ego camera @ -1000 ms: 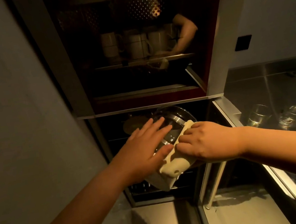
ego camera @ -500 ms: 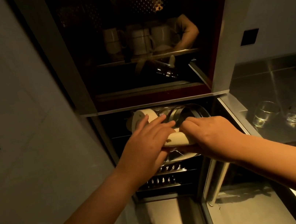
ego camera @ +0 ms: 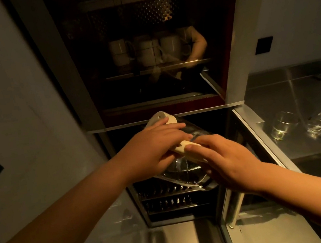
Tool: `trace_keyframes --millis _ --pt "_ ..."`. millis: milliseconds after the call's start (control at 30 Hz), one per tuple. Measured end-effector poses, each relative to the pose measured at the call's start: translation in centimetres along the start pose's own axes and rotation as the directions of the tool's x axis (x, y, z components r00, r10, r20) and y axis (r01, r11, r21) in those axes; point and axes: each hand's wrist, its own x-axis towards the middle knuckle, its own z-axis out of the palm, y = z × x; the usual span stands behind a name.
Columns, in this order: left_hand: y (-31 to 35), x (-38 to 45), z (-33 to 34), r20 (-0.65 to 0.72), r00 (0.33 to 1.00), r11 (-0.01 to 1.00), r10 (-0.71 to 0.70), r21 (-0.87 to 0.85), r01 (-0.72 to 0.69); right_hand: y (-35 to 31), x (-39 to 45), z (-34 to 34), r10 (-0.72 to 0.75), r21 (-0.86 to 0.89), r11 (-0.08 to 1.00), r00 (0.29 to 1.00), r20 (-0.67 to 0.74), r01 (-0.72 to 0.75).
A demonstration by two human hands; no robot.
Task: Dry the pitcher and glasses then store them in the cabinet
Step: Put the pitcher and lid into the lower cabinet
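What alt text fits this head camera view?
Two bare hands, left hand and right hand, hold a tilted glass pitcher with a cream handle before an open cabinet; two glasses stand on the counter at right.

Showing approx.: 1 clear glass pitcher w/ cream handle (ego camera: 183, 170); 2 clear drinking glasses (ego camera: 284, 124) (ego camera: 318, 123) sitting on steel counter; 3 pale ceramic mugs (ego camera: 121, 52) (ego camera: 148, 50) (ego camera: 172, 45) standing behind dark cabinet glass; 2 bare hands (ego camera: 155, 146) (ego camera: 227, 161).
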Motion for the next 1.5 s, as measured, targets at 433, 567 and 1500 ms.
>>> trace_keyframes --millis 433,567,1500 --pt "-1.7 2.2 3.0 0.067 0.992 0.993 0.104 0.049 -0.107 -1.6 -1.3 4.7 0.691 0.319 0.656 0.714 0.110 -0.684" --pt "-2.4 2.5 4.4 0.074 0.982 0.981 0.174 0.076 -0.180 -2.2 -2.4 6.8 0.672 0.235 0.721 0.740 -0.011 -0.651" --pt "-8.3 10.8 10.4 0.315 0.829 0.866 0.462 0.039 -0.498 4.1 -7.2 17.1 0.369 -0.151 0.882 0.854 -0.367 -0.446"
